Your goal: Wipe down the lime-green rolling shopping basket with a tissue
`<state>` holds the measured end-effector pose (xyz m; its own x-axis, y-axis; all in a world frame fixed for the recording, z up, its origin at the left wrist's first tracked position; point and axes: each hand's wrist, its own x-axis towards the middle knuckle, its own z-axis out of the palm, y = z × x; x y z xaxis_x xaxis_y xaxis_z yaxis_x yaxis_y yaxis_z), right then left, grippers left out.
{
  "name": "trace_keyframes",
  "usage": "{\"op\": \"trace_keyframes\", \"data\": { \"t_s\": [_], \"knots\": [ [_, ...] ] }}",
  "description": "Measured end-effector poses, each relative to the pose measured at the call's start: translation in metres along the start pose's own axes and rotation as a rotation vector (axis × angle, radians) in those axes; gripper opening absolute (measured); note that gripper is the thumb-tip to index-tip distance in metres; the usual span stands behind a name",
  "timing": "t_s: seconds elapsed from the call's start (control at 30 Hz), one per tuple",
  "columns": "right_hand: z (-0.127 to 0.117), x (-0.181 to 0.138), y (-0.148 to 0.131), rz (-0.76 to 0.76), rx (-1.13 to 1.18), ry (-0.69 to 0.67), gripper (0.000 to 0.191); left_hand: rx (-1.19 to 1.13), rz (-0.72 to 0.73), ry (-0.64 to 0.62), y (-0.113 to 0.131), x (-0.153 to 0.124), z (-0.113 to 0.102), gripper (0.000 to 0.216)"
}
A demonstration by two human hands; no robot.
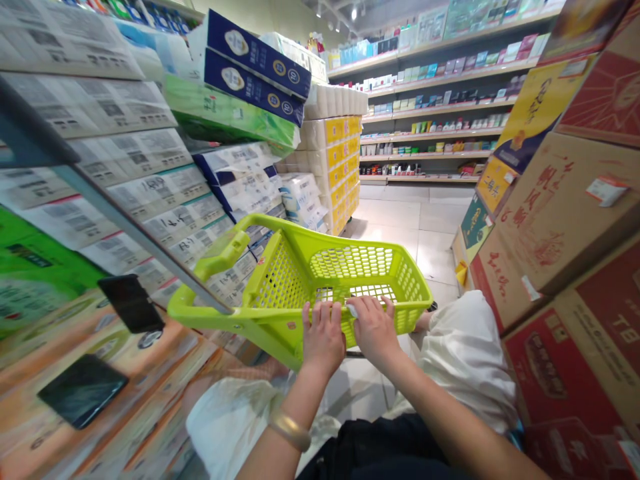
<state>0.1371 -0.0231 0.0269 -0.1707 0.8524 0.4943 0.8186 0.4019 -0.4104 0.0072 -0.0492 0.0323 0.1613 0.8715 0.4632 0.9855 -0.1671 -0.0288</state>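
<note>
A lime-green plastic shopping basket (280,280) with a long handle stands on the floor in front of me, tilted in the view. My left hand (323,337) grips its near rim, fingers curled over the edge; a gold bangle sits on that wrist. My right hand (374,328) rests beside it on the same rim, fingers bent over the edge, with a small white thing under the fingers that I cannot make out. The basket's inside looks empty. My knees in light trousers show on both sides below.
Stacked tissue and toilet-paper packs (150,173) fill the left. Cardboard cartons (560,220) are piled on the right. Two dark phone-like objects (131,303) lie on the left packs. A tiled aisle (400,220) runs ahead to shelves of goods (440,100).
</note>
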Motion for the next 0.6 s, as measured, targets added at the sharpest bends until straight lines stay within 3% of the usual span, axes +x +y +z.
{"op": "trace_keyframes", "data": {
  "t_s": [0.17, 0.43, 0.6],
  "knots": [
    [-0.013, -0.006, 0.035, 0.088, -0.071, 0.037, 0.037, -0.018, -0.002, 0.0, 0.003, 0.001, 0.004, 0.053],
    [0.006, 0.002, -0.009, 0.018, -0.04, 0.037, 0.036, -0.02, -0.019, -0.021, 0.007, 0.003, -0.003, 0.047],
    [-0.001, -0.004, 0.006, -0.01, -0.032, 0.029, 0.042, -0.018, -0.002, -0.034, 0.004, 0.0, -0.004, 0.051]
  ]
}}
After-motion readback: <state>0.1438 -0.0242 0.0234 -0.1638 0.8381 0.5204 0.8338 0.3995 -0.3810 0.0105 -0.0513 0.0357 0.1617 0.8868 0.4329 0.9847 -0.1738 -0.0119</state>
